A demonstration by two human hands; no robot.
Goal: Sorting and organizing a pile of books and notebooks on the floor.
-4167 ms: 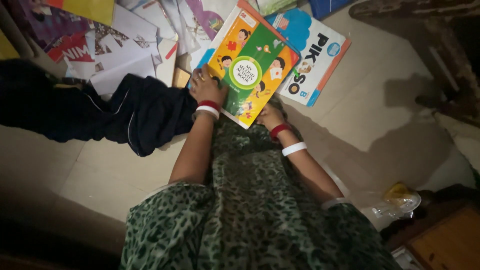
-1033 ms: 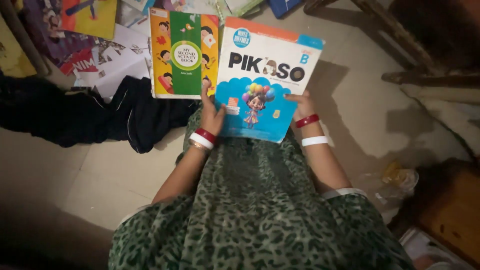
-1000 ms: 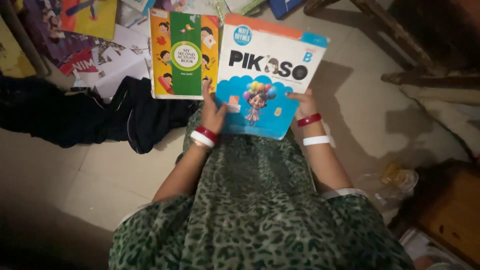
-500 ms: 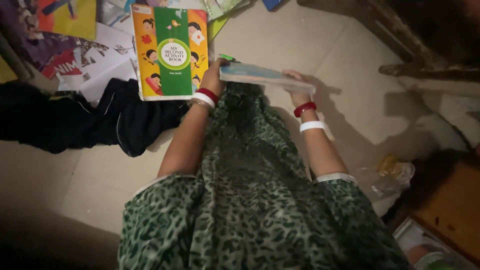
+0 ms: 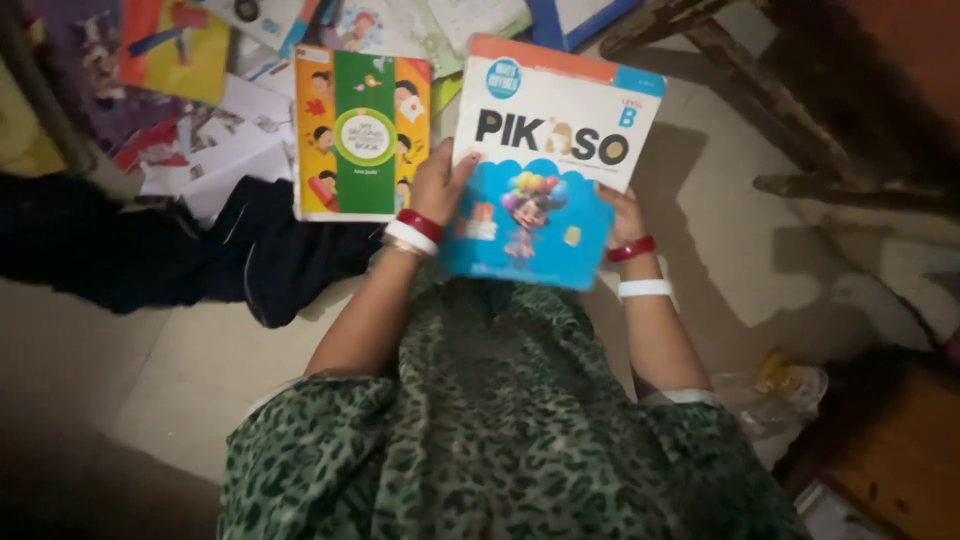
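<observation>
I hold a white and blue children's book [image 5: 545,165] with a cartoon girl and balloons on its cover, face up over my lap. My left hand [image 5: 437,187] grips its left edge, thumb on the cover. My right hand [image 5: 622,213] grips its right edge. Both wrists wear red and white bangles. An orange and green activity book [image 5: 360,132] lies flat on the floor just left of my left hand.
Several more books and papers [image 5: 210,60] are scattered at the top left. A dark garment [image 5: 160,255] lies on the tiled floor at left. Wooden furniture legs [image 5: 790,120] stand at the top right; a crumpled plastic bag [image 5: 775,385] and a wooden box [image 5: 900,470] sit at the lower right.
Half a second ago the blue book was tilted nearly edge-on; now its front cover faces me again. Earlier I held the orange and green book, which now lies on the floor.
</observation>
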